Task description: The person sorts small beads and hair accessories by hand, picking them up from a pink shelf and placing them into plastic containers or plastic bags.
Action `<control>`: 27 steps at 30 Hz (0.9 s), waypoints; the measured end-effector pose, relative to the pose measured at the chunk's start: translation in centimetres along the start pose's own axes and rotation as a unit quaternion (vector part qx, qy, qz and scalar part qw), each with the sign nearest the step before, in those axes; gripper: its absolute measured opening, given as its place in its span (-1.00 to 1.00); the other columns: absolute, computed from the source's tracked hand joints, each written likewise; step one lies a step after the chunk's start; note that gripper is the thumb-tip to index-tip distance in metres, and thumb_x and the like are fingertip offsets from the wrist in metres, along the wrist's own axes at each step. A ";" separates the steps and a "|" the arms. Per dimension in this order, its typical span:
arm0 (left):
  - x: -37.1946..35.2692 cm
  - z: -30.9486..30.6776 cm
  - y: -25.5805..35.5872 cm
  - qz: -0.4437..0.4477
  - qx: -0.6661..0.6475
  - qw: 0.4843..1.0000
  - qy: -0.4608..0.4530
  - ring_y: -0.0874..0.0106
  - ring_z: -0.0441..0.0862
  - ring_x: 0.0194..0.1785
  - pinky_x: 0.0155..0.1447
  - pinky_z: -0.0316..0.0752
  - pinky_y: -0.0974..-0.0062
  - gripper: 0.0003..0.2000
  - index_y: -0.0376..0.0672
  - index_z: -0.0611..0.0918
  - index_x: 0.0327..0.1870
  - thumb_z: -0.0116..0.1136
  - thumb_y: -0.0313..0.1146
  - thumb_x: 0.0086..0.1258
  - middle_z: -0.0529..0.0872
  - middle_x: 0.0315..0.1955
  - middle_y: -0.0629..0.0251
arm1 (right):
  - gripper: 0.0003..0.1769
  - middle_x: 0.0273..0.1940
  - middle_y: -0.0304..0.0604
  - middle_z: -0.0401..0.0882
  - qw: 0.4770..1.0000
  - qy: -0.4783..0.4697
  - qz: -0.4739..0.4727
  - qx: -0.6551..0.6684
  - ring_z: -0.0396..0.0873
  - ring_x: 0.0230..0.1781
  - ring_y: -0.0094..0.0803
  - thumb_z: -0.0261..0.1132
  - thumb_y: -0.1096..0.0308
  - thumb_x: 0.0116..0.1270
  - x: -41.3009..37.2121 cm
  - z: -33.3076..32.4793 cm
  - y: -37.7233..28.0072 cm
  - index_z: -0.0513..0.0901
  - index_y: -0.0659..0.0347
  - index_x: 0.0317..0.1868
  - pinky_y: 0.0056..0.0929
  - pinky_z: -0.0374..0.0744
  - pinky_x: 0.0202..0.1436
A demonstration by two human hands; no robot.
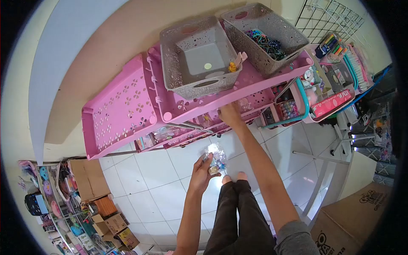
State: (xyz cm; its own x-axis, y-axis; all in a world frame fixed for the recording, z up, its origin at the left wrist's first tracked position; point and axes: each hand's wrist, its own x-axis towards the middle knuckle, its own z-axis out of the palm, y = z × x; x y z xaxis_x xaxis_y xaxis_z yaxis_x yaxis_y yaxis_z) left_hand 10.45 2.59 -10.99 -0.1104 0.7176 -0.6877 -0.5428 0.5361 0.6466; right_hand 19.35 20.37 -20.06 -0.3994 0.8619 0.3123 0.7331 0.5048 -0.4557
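Note:
My left hand [201, 172] is closed on a clear plastic bag [217, 156] with small colourful pieces inside, held above the tiled floor. My right hand [230, 114] reaches under the top tier of a pink rolling cart [204, 107], into the level below. Its fingertips are hidden by the cart's edge, so I cannot see what they touch. Close to that hand, small clear packets [244, 104] lie on the lower tier.
On the cart stand a grey basket [170, 63] with a small yellow item clipped to its rim and another grey basket [284, 36] holding dark cords. A pink tray [121, 106] adjoins on the left. Cardboard boxes [352, 216] stand lower right; stocked shelves [68, 212] lower left.

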 end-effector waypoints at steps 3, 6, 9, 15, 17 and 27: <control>-0.5 -0.9 0.1 -0.022 -0.001 0.999 0.026 0.56 0.51 -0.41 -0.46 0.46 0.55 -0.76 -0.18 0.43 -0.16 -0.04 -0.24 0.25 0.52 -0.42 0.40 | -0.55 -0.32 0.03 0.48 0.998 0.029 -0.027 -0.044 0.43 -0.24 -0.06 0.31 0.34 -0.19 0.5 1.4 -0.8 0.47 0.26 -0.19 -0.23 0.33 -0.08; -0.5 -1.6 0.3 -0.019 -0.005 0.999 0.050 0.56 0.52 -0.41 -0.47 0.47 0.56 -0.77 -0.17 0.44 -0.18 -0.03 -0.24 0.24 0.52 -0.42 0.41 | -0.66 -0.26 -0.05 0.48 0.998 0.052 0.045 0.010 0.38 -0.16 -0.11 0.30 0.36 -0.18 0.5 1.7 -1.2 0.53 0.17 -0.28 -0.17 0.30 -0.04; -0.5 -1.9 0.5 -0.002 -0.020 0.999 0.044 0.56 0.53 -0.42 -0.49 0.47 0.57 -0.77 -0.16 0.45 -0.19 -0.03 -0.23 0.23 0.53 -0.42 0.42 | -0.79 -0.27 -0.16 0.49 0.980 0.061 0.103 0.158 0.40 -0.17 -0.25 0.28 0.40 -0.11 0.5 0.6 -0.4 0.58 0.13 -0.35 -0.25 0.34 -0.08; 0.6 -0.7 0.7 0.021 -0.031 0.998 0.051 0.55 0.52 -0.40 -0.48 0.48 0.57 -0.75 -0.18 0.43 -0.15 -0.06 -0.24 0.25 0.53 -0.40 0.39 | -0.88 -0.44 -0.31 0.52 0.819 0.009 0.207 0.536 0.44 -0.46 -0.64 0.20 0.45 0.08 -1.0 -5.4 0.7 0.52 0.28 -0.35 -0.70 0.37 -0.41; 1.0 -0.3 0.7 0.029 -0.040 0.997 0.055 0.55 0.52 -0.39 -0.48 0.49 0.56 -0.75 -0.19 0.43 -0.14 -0.07 -0.24 0.26 0.53 -0.40 0.38 | -0.90 -0.45 -0.34 0.51 0.747 -0.045 0.235 0.620 0.41 -0.46 -0.73 0.17 0.45 0.11 -1.7 -8.3 0.1 0.51 0.30 -0.36 -0.74 0.35 -0.45; 1.7 4.3 -1.3 0.300 0.018 0.952 0.066 0.54 0.49 -0.35 -0.34 0.46 0.58 -0.73 -0.25 0.42 -0.16 -0.18 -0.23 0.31 0.51 -0.35 0.29 | -0.93 -0.56 -0.19 0.48 0.873 -0.122 0.217 0.420 0.44 -0.60 -0.70 0.14 0.49 0.08 -4.5 -16.2 -6.0 0.45 0.30 -0.41 -0.69 0.36 -0.65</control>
State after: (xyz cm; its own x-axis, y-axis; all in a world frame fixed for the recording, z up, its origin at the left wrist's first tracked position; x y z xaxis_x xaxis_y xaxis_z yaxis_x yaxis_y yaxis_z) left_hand 14.58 5.04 -11.54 -0.4966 0.8381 -0.2258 -0.3210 0.0644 0.9449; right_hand 25.67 12.65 -5.19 -0.3647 0.9135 -0.1804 0.2230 -0.1024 -0.9694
